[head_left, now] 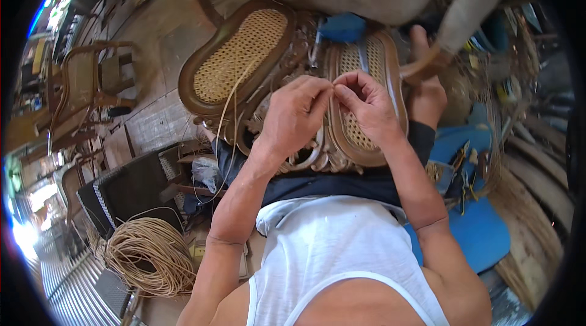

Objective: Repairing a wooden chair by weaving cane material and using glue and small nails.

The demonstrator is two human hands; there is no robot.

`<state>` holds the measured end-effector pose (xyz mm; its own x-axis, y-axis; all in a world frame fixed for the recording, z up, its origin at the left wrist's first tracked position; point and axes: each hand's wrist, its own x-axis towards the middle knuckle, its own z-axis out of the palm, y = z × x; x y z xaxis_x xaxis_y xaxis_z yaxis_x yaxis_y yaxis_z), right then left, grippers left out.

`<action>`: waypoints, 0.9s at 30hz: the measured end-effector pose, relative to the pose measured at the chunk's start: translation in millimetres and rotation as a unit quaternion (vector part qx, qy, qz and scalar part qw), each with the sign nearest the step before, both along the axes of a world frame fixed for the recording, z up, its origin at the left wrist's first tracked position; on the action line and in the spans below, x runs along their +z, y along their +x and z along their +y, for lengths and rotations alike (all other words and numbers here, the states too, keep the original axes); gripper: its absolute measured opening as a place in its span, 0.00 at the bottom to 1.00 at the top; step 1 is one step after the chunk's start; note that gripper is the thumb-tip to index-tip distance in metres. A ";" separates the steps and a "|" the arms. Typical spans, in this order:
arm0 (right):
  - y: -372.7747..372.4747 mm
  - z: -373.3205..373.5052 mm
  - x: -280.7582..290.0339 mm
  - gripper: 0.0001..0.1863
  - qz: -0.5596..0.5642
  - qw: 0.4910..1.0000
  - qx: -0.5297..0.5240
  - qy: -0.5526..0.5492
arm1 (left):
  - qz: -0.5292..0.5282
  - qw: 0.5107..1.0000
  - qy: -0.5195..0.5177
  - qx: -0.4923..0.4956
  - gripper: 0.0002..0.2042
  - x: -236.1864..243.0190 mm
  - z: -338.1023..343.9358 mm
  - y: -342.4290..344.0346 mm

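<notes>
A carved wooden chair frame lies across my lap, with an oval woven cane panel (244, 51) at the left and another cane panel (354, 125) at the right. Above the right panel, the fingertips of my left hand (296, 112) and right hand (371, 106) meet in a pinch. Whatever sits between them is too small to make out. A loose pale cane strand (231, 100) curves down over the frame, left of my left hand; its link to the fingers is unclear. Under my hands runs carved scrollwork (320, 152), partly hidden.
At the lower left lies a big coil of cane (152, 256), beside dark woven panels (137, 192). A blue stool (470, 234) with pliers (465, 195) stands to the right. Beyond the frame is a blue object (343, 27). Wooden chairs (91, 82) stand far left.
</notes>
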<state>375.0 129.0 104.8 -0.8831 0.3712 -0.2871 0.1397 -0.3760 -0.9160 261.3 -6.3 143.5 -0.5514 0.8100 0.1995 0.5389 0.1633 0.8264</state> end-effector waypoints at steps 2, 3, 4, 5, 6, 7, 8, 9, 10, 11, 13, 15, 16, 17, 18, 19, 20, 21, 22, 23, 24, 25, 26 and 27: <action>-35.1 -5.1 -1.4 0.03 0.063 0.997 -0.033 -0.005 | -0.021 0.996 -0.007 0.082 0.05 2.9 -4.6 -20.6; -49.8 -7.2 -2.0 0.03 0.065 0.998 -0.023 -0.008 | -0.019 0.996 -0.008 0.092 0.05 2.8 -5.6 -28.0; -64.4 -9.0 -2.1 0.03 0.077 0.997 -0.021 0.021 | -0.049 0.989 -0.003 0.137 0.05 2.5 -6.2 -34.8; -77.6 -9.7 -3.4 0.03 0.089 0.995 -0.020 0.050 | -0.079 0.980 0.003 0.181 0.05 0.7 -6.5 -42.5; -89.9 -8.8 -6.3 0.04 0.100 0.993 -0.012 0.064 | -0.065 0.980 0.001 0.187 0.06 -2.8 -8.7 -53.0; -101.9 -7.7 -11.0 0.04 0.099 0.993 -0.005 0.061 | -0.066 0.979 -0.002 0.195 0.06 -8.6 -10.5 -62.6; -113.7 -6.9 -16.5 0.05 0.100 0.994 0.009 0.043 | -0.088 0.974 -0.009 0.210 0.06 -15.8 -12.6 -71.9; -125.1 -6.5 -21.8 0.06 0.100 0.994 0.022 0.026 | -0.112 0.968 -0.017 0.225 0.06 -21.5 -14.4 -80.9; -135.2 -6.9 -26.7 0.07 0.103 0.994 0.018 0.008 | -0.113 0.968 -0.031 0.224 0.07 -20.0 -13.7 -89.3; -143.5 -5.7 -34.0 0.07 0.099 0.995 0.023 0.004 | -0.116 0.966 -0.035 0.229 0.07 -22.9 -14.6 -97.7; -160.4 -3.8 -48.4 0.06 0.094 0.993 0.058 0.047 | -0.100 0.965 -0.093 0.224 0.08 -30.0 -16.7 -114.5; -177.3 -0.2 -58.6 0.05 0.080 0.991 0.083 0.066 | -0.077 0.967 -0.105 0.219 0.08 -35.4 -16.7 -129.7; -185.6 2.1 -63.9 0.05 0.068 0.988 0.102 0.090 | -0.054 0.970 -0.112 0.208 0.09 -39.6 -16.4 -137.5; -193.3 3.7 -70.2 0.05 0.066 0.989 0.105 0.086 | -0.056 0.969 -0.116 0.211 0.09 -44.6 -17.0 -145.3; -200.6 5.1 -77.0 0.05 0.081 0.986 0.111 0.099 | -0.070 0.968 -0.127 0.205 0.10 -49.9 -18.1 -153.2; -208.1 8.5 -79.6 0.05 0.098 0.982 0.115 0.116 | -0.081 0.967 -0.135 0.199 0.11 -50.5 -16.5 -160.7; -216.5 11.4 -86.9 0.04 0.128 0.976 0.101 0.147 | -0.080 0.967 -0.136 0.200 0.11 -50.2 -13.4 -168.4; -225.8 18.8 -90.6 0.04 0.129 0.976 0.101 0.146 | -0.070 0.962 -0.155 0.214 0.14 -49.5 -9.4 -176.3; -234.9 27.0 -98.3 0.04 0.120 0.971 0.102 0.181 | -0.063 0.956 -0.176 0.228 0.17 -54.2 -7.4 -183.6; -243.7 35.1 -105.2 0.05 0.112 0.965 0.102 0.214 | -0.064 0.954 -0.179 0.230 0.17 -60.3 -6.1 -189.5; -253.6 42.8 -111.8 0.05 0.090 0.966 0.107 0.217 | 0.090 0.935 -0.256 0.228 0.21 -67.3 -4.9 -195.2; -263.7 49.6 -121.1 0.05 0.089 0.966 0.108 0.216 | 0.240 0.889 -0.324 0.218 0.24 -75.9 -3.1 -201.2; -273.9 54.7 -129.2 0.05 0.124 0.950 0.095 0.272 | 0.238 0.887 -0.329 0.218 0.26 -83.7 -1.6 -206.5; -284.1 59.8 -136.5 0.04 0.158 0.928 0.082 0.327 | 0.239 0.886 -0.331 0.218 0.26 -91.4 -0.8 -211.3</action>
